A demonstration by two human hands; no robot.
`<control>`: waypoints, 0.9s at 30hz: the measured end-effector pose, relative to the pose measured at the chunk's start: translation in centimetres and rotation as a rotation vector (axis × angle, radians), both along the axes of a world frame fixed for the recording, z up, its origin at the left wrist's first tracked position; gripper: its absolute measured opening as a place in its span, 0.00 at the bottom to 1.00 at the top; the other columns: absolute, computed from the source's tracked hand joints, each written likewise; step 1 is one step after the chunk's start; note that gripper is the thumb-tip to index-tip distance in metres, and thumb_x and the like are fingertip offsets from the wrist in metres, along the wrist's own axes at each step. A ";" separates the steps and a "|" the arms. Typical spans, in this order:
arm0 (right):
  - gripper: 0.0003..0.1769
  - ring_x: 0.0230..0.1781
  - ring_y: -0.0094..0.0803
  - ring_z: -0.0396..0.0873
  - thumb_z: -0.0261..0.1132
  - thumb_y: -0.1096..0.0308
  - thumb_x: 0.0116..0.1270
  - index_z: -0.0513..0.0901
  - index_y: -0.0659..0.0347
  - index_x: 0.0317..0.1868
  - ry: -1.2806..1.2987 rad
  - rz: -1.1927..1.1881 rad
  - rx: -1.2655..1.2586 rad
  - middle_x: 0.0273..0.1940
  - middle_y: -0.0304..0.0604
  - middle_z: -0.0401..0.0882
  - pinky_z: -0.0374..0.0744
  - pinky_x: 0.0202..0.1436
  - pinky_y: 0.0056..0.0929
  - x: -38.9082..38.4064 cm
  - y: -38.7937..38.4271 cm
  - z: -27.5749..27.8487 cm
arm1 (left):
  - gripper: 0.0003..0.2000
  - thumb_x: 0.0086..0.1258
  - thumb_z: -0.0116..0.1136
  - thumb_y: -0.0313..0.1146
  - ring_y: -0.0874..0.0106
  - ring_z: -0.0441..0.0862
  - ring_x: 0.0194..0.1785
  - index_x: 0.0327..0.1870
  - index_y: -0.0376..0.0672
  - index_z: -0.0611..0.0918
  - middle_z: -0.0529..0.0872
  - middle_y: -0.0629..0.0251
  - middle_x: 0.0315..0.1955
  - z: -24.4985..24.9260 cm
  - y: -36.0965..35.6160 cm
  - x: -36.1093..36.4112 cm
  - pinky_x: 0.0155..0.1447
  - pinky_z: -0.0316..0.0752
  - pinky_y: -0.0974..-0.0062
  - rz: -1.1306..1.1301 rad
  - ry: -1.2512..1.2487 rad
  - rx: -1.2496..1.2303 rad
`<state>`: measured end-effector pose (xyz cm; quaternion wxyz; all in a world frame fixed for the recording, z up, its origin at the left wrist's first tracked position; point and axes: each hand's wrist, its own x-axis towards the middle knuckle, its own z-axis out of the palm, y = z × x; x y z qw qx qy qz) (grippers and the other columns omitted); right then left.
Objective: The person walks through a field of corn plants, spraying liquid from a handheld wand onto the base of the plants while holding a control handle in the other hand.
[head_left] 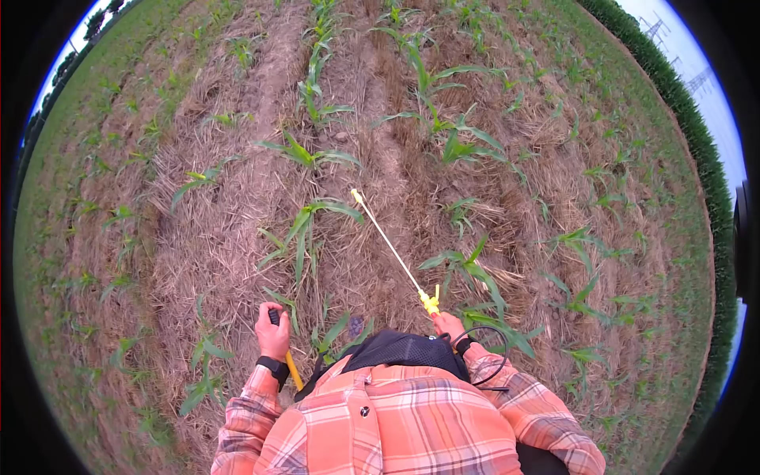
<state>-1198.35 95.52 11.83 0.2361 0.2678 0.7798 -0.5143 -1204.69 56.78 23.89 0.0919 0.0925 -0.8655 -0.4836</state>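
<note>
My left hand (273,336) is wrapped around the black grip (274,317) of a yellow lever (294,370), low on the left beside my body. On the other side, my right hand (449,325) is closed around the handle end of a spray wand (390,245). The wand has a yellow valve (430,301) just ahead of my fingers and a thin pale tube slanting forward and left. Its yellow nozzle (355,195) hangs over the ground between two rows of young corn. A black hose (504,348) loops beside my right wrist.
Young corn plants (305,218) grow in rows through dry straw and brown soil. More corn plants (473,269) stand close to my right hand. A tall green hedge-like strip (697,134) borders the field on the right, with pylons (655,30) beyond.
</note>
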 end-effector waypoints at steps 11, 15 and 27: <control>0.24 0.22 0.28 0.71 0.50 0.45 0.60 0.74 0.61 0.31 -0.053 0.434 -0.034 0.21 0.39 0.73 0.67 0.26 0.29 -8.5 -3.3 2.3 | 0.05 0.52 0.52 0.25 0.77 0.66 0.18 0.29 0.40 0.70 0.68 0.69 0.14 -0.9 -1.2 -6.5 0.25 0.63 0.79 0.035 -0.042 0.068; 0.26 0.29 0.37 0.74 0.49 0.45 0.60 0.74 0.63 0.29 -0.001 0.486 -0.063 0.26 0.48 0.75 0.69 0.32 0.34 -12.5 -2.3 0.3 | 0.06 0.53 0.52 0.24 0.78 0.64 0.17 0.30 0.40 0.70 0.67 0.69 0.14 -0.9 -0.8 -9.7 0.22 0.60 0.79 0.044 -0.011 0.020; 0.20 0.09 0.20 0.63 0.49 0.50 0.62 0.71 0.58 0.25 -0.129 -0.078 -0.191 0.14 0.32 0.66 0.62 0.10 0.21 -25.0 7.2 0.3 | 0.05 0.54 0.51 0.23 0.82 0.63 0.20 0.30 0.40 0.70 0.67 0.72 0.17 1.0 6.4 -24.2 0.23 0.58 0.82 -0.008 0.026 -0.050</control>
